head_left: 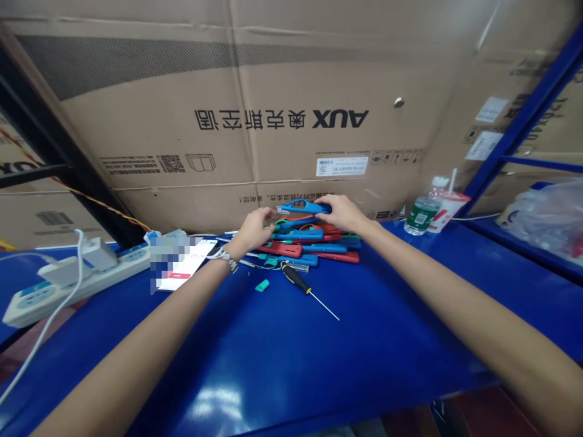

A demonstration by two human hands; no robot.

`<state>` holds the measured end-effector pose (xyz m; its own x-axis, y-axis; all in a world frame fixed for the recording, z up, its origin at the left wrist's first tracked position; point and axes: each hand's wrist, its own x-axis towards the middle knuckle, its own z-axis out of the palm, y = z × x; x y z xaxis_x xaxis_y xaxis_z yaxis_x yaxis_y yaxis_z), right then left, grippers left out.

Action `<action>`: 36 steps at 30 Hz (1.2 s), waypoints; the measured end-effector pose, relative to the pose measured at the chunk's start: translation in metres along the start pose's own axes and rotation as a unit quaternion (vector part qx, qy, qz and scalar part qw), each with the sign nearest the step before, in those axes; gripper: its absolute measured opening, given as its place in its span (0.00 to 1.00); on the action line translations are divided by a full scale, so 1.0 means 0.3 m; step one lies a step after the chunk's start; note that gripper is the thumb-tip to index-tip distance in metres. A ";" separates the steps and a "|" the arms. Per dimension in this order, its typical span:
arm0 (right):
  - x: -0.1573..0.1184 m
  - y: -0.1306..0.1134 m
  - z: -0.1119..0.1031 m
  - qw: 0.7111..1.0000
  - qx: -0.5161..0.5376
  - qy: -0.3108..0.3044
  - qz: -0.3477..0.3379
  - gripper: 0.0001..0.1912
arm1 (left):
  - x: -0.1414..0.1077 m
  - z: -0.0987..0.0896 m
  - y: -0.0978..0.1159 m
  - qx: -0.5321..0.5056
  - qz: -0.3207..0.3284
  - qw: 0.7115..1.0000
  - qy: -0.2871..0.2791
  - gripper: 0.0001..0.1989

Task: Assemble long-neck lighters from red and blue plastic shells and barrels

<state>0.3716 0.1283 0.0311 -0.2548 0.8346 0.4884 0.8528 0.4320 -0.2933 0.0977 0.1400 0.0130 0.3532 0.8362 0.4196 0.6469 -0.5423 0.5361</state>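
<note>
A pile of blue and red long-handled tools, lighter-like in shape, lies at the back of the blue table. Above it, my right hand (339,211) grips the end of a blue tool (303,207), held roughly level. My left hand (255,229) is at the left side of the pile, its fingers bent close together near a green part; what they hold, if anything, is hidden. A red tool (282,249) lies just right of my left wrist. In front of the pile are a black and yellow screwdriver (297,280) and a small green piece (262,285).
On the left, a white power strip (86,282) carries plugs and cables, beside a phone (191,261) with a lit screen. A bottle (421,212) and a cup (449,209) stand at the right. Cardboard (273,73) rises behind the table (282,364).
</note>
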 end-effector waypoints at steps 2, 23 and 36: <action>0.050 0.026 0.016 0.999 -0.031 -0.017 -0.011 0.18 | 0.002 -0.005 -0.021 0.118 0.044 0.990 -0.061 0.18; -0.105 -0.123 0.095 0.994 -0.059 0.047 -0.077 0.18 | -0.042 -0.123 -0.035 0.210 0.150 0.964 -0.063 0.12; -0.273 -0.272 0.057 0.989 0.049 0.007 -0.141 0.14 | -0.330 -0.233 0.039 0.229 0.171 0.956 -0.061 0.16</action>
<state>0.3152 0.0305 0.0010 -0.4696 0.6714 0.5733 0.7006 0.6786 -0.2208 0.0230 0.0450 0.0290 0.6548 0.6352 0.4097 0.6984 -0.7157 -0.0065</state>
